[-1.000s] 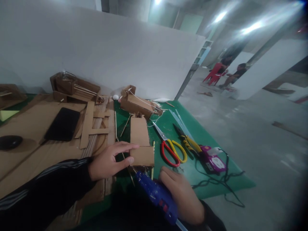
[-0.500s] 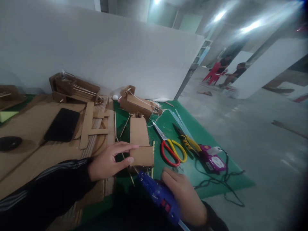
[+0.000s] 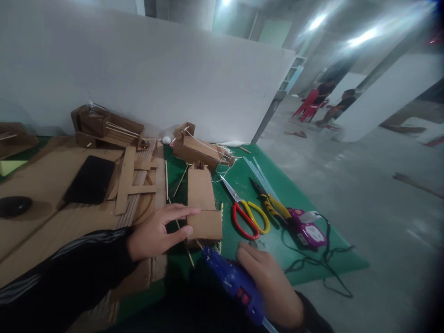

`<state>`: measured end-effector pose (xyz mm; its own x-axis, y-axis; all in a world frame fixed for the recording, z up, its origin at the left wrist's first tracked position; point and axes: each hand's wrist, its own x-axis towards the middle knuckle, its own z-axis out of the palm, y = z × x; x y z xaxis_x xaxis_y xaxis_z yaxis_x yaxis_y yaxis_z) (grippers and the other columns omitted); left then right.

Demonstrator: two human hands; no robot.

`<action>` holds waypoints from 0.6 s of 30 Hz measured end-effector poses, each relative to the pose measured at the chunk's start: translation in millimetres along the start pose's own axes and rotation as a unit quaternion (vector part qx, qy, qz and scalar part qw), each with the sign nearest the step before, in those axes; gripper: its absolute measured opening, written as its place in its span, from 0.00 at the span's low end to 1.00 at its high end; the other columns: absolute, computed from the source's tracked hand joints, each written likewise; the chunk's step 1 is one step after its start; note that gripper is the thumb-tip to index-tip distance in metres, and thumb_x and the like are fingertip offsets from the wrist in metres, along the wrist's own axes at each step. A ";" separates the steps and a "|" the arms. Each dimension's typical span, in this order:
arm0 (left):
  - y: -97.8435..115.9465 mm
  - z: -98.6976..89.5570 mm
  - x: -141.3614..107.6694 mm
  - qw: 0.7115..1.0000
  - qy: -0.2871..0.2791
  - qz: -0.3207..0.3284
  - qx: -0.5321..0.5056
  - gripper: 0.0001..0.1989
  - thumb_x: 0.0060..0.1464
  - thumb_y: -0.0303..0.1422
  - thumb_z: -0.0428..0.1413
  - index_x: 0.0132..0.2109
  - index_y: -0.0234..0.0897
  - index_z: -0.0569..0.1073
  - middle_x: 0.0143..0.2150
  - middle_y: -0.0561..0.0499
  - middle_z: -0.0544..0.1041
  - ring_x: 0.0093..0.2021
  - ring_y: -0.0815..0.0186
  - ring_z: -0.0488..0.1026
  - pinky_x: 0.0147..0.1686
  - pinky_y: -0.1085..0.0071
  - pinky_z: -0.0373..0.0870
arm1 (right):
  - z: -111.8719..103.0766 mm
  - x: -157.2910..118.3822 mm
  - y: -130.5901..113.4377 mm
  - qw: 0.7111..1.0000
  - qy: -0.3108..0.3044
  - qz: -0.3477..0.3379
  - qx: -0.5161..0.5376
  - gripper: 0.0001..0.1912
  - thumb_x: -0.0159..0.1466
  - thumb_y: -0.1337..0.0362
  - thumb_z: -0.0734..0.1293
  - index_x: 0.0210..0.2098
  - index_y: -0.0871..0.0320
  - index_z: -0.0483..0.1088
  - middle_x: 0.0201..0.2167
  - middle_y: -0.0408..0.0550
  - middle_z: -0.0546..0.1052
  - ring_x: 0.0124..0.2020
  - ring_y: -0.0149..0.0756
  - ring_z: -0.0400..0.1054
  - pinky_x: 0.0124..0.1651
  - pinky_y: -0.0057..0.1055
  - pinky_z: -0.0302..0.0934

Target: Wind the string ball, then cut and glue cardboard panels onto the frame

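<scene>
My right hand (image 3: 268,280) is wrapped round a blue hot glue gun (image 3: 232,282), with a clear glue stick out of its back end. The gun's nozzle points up and left, close to the front lower edge of a cardboard model (image 3: 204,224). At that model's left side my left hand (image 3: 161,231) steadies it, index finger on the top and thumb at the front corner; the other fingers are partly hidden. Thin wooden sticks (image 3: 183,238) lie beside and under the hand. Scissors (image 3: 245,215) with red and yellow handles rest right of the model.
Pliers (image 3: 272,203), glue sticks (image 3: 258,169) and a purple power strip (image 3: 307,229) with a black cord lie on the green tabletop (image 3: 333,263). More cardboard models (image 3: 201,150) stand along the white partition (image 3: 138,69). A phone (image 3: 90,179) and mouse (image 3: 14,206) lie left.
My right hand and the glue gun have shifted slightly right and down, so the nozzle sits a little farther from the model's edge. The left hand stays in place.
</scene>
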<state>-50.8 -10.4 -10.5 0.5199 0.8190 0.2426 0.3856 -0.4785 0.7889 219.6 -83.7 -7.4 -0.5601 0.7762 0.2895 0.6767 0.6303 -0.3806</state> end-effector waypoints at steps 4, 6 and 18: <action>-0.4 0.2 -0.5 1.000 -0.001 -0.005 0.001 0.19 0.60 0.37 0.56 0.58 0.45 0.72 0.56 0.51 0.77 0.58 0.62 0.70 0.58 0.67 0.64 | -6.5 0.3 -2.8 1.000 -0.024 0.010 -0.014 0.06 0.60 0.70 0.60 0.29 0.55 0.57 0.26 0.46 0.68 0.25 0.34 0.63 0.27 0.29 0.52; -0.8 0.3 -0.7 1.000 0.000 -0.007 0.000 0.19 0.60 0.37 0.56 0.58 0.45 0.72 0.56 0.51 0.77 0.58 0.63 0.70 0.59 0.67 0.64 | -8.0 -0.1 -3.3 0.999 -0.025 0.016 -0.017 0.06 0.61 0.70 0.59 0.29 0.55 0.57 0.26 0.47 0.69 0.25 0.35 0.63 0.26 0.29 0.52; 3.0 -0.8 1.3 1.000 0.007 0.003 0.025 0.19 0.59 0.37 0.56 0.57 0.43 0.73 0.55 0.49 0.78 0.57 0.60 0.71 0.61 0.62 0.64 | -10.0 -4.6 1.0 0.999 -0.027 0.012 -0.024 0.07 0.61 0.70 0.60 0.28 0.55 0.56 0.26 0.46 0.69 0.25 0.34 0.62 0.26 0.28 0.52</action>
<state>-49.6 -10.5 -7.3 0.5118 0.8202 0.2557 0.4203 -0.4985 0.7582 227.6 -86.5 -0.4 -0.5673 0.7899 0.2328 0.7114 0.6125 -0.3446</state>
